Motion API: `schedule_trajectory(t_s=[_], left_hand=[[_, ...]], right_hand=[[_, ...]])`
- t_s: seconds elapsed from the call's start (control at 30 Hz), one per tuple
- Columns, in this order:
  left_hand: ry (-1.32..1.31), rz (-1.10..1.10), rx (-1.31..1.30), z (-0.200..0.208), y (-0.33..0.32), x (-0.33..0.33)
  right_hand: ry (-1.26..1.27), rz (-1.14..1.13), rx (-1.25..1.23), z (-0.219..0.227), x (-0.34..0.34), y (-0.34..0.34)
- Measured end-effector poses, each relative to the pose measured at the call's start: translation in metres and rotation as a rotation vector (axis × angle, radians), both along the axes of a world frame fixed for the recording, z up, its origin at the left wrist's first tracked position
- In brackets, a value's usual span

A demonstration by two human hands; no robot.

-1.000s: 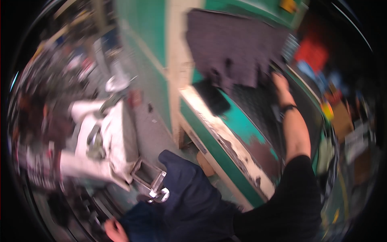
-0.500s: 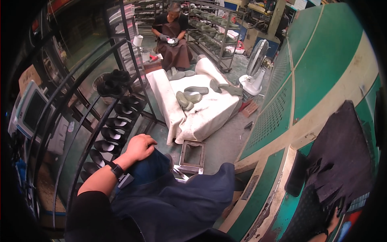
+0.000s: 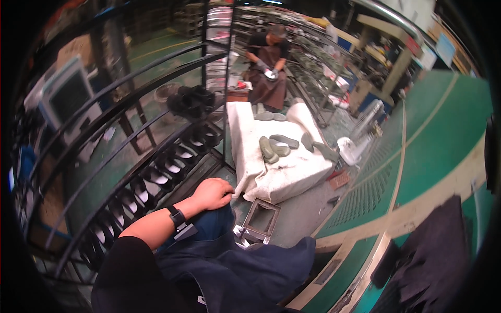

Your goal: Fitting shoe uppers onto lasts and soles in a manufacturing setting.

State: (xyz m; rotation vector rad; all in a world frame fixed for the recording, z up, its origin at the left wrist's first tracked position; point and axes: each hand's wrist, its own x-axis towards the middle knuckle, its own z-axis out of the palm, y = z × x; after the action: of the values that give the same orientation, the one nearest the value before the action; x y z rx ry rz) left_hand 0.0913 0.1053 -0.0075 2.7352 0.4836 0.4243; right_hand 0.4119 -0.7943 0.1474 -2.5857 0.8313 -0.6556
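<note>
My left hand [image 3: 213, 194] lies on my knee, which is covered in blue cloth. Its fingers drape over the knee and hold nothing. A dark watch [image 3: 176, 214] is strapped to that wrist. Beside the left arm runs a black metal rack [image 3: 156, 177] with dark shoes [image 3: 140, 192] in a row, their pale insoles showing. A square metal frame [image 3: 262, 219] stands on the floor just beyond my knee. A dark blue apron [image 3: 245, 268] covers my lap. My right hand is out of sight.
A white cloth-covered table [image 3: 300, 180] carries several olive-green shoe soles [image 3: 282, 151]. Behind it a seated person [image 3: 269, 68] in a brown apron and gloves works on a small item. A fan [image 3: 355, 148] and a green machine [image 3: 443, 151] stand to the right, dark cloth [image 3: 436, 261] hanging nearby.
My view has swung left, so the table, the seated person and the rack sit further right. My right hand has gone out of the picture. The left hand stays on the knee.
</note>
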Motion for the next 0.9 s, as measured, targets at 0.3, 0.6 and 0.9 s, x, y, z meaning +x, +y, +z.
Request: schedule_trajectory(t_s=[0.3, 0.6, 0.9], left_hand=[[-0.146, 0.138, -0.263, -0.011, 0.006, -0.017], [-0.083, -0.397, -0.821, 0.012, -0.024, 0.011], [-0.005, -0.917, -1.383, 0.045, -0.095, 0.035]], right_hand=[[0.206, -0.12, 0.163, 0.02, -0.058, 0.103], [0.027, 0.075, 0.301, -0.008, -0.183, 0.123], [-0.415, 0.583, 1.569, 0.055, -0.274, 0.307]])
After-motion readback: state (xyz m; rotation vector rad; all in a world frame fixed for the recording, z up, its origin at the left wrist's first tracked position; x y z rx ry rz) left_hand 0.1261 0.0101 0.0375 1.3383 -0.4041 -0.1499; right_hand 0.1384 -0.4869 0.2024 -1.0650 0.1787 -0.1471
